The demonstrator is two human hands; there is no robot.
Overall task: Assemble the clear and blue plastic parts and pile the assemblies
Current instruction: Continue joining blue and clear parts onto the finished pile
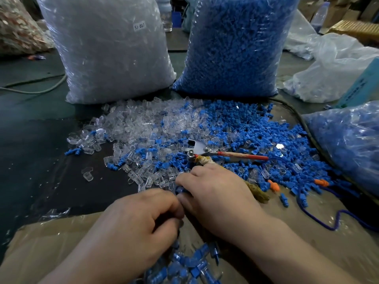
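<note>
Low over the brown cardboard sheet (51,242), pinching a small blue plastic plug (180,190) in the right hand (215,193), fingertips clamped on it. Curling the left hand (131,220) against it, hiding whatever lies inside; cannot tell what is gripped, likely a clear cap for mating. Working right above the pile of finished clear-and-blue assemblies (184,265), probably for a straight drop. Just ahead, within easy reach, loose clear plastic caps (133,128) and loose blue plugs (256,136).
</note>
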